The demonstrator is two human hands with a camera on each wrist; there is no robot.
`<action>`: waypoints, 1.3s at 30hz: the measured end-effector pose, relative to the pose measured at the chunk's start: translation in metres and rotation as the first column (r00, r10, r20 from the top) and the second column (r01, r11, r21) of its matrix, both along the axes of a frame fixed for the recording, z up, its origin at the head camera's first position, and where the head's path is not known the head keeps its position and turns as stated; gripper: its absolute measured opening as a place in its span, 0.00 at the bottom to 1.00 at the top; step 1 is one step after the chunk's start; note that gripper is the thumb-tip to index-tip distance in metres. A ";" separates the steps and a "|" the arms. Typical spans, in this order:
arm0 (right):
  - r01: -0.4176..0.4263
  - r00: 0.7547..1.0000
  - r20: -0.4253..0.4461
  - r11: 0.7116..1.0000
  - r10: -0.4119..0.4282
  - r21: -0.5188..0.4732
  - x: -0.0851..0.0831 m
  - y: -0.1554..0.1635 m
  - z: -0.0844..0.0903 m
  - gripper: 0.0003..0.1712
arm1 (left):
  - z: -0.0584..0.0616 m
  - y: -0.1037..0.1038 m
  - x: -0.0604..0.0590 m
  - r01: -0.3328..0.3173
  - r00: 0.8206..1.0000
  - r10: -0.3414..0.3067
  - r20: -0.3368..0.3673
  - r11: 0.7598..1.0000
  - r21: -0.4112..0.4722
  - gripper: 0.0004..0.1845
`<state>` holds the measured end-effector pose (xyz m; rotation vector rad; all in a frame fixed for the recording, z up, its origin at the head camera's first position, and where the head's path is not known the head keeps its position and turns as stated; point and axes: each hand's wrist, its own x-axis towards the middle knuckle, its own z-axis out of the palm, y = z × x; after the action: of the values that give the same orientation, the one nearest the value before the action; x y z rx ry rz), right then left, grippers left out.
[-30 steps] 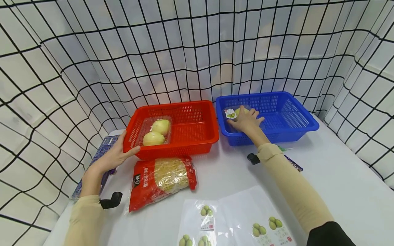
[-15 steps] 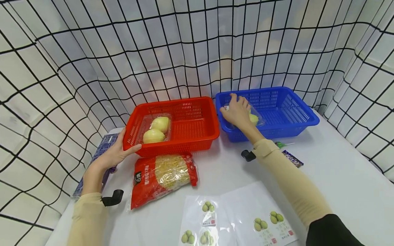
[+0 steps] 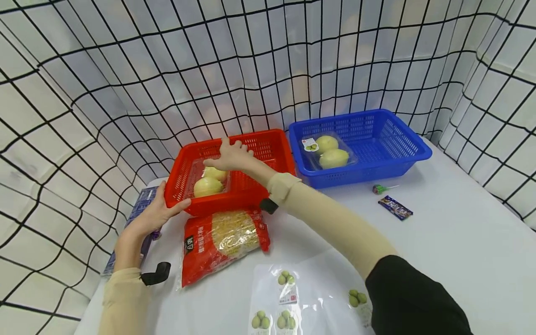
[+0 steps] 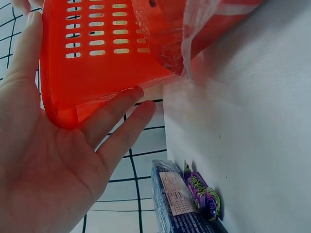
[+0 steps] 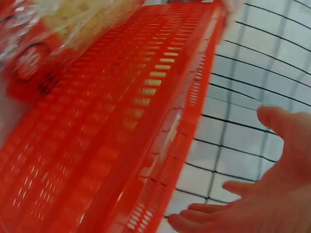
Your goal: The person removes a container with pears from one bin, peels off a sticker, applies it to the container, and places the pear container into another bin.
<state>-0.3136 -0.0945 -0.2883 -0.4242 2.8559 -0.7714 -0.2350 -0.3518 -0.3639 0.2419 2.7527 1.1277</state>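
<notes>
Red basket (image 3: 234,172) | we're bracing its corner with flat left hand (image 3: 152,215) | right hand (image 3: 230,156) spread, hovering over fruit pack (image 3: 209,179), empty | lowering straight, gripping pack's edges.

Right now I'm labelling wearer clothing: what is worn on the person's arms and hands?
Both hands, left hand and right hand, are bare. Each forearm has a snug beige sleeve reaching the wrist, with a small black device at the wrist. A black sleeve covers the right upper arm.
</notes>
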 end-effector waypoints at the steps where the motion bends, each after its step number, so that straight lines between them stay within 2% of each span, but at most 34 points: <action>1: 0.006 1.000 0.031 1.000 -0.006 0.008 -0.003 -0.007 0.000 0.57 | 0.000 0.000 -0.001 0.000 1.000 0.000 0.005 1.000 0.003 0.58; 4: 0.039 0.994 0.103 0.999 -0.039 0.003 -0.010 -0.025 -0.001 0.58 | -0.001 0.001 -0.003 0.006 1.000 -0.006 0.015 1.000 0.011 0.58; 10: 0.162 0.980 0.119 0.987 -0.159 -0.016 -0.007 -0.056 -0.006 0.56 | -0.002 -0.002 -0.002 0.004 0.999 -0.003 0.054 1.000 -0.008 0.59; 15: 0.220 0.966 0.125 0.972 -0.228 0.080 0.005 -0.086 -0.020 0.59 | -0.002 -0.006 0.002 -0.014 0.996 0.019 0.086 0.998 -0.057 0.61; 18: 0.234 0.966 0.072 0.961 -0.247 0.145 0.010 -0.098 -0.032 0.59 | -0.002 -0.005 0.002 -0.006 0.996 0.012 0.089 0.998 -0.065 0.61; 21: 0.235 0.971 0.001 0.957 -0.239 0.170 0.010 -0.101 -0.044 0.60 | -0.002 -0.004 0.000 0.009 0.996 -0.003 0.087 0.998 -0.068 0.60; 24: 0.225 0.974 -0.015 0.961 -0.226 0.160 0.005 -0.098 -0.046 0.62 | -0.001 -0.003 -0.006 0.024 0.997 -0.018 0.078 0.997 -0.074 0.59; 29: 0.195 0.970 0.105 0.958 -0.220 0.212 0.002 -0.092 -0.025 0.61 | 0.008 -0.002 -0.006 0.033 0.998 -0.030 0.056 0.998 -0.061 0.57; 31: 0.157 0.967 0.158 0.959 -0.198 0.236 0.001 -0.090 -0.019 0.61 | 0.010 -0.002 -0.005 0.027 0.998 -0.023 0.057 0.998 -0.064 0.57; 36: 0.051 0.971 0.211 0.958 -0.114 0.284 -0.004 -0.082 -0.017 0.62 | 0.008 -0.002 -0.002 0.024 0.998 -0.021 0.063 0.999 -0.049 0.56; 39: 0.025 0.968 0.231 0.949 -0.101 0.314 -0.007 -0.077 -0.020 0.62 | 0.005 -0.001 -0.002 0.032 0.997 -0.030 0.066 0.999 -0.029 0.56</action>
<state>-0.3202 -0.1715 -0.3080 -0.1796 2.6992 -0.3435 -0.2366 -0.3530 -0.3593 0.2382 2.6968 1.0656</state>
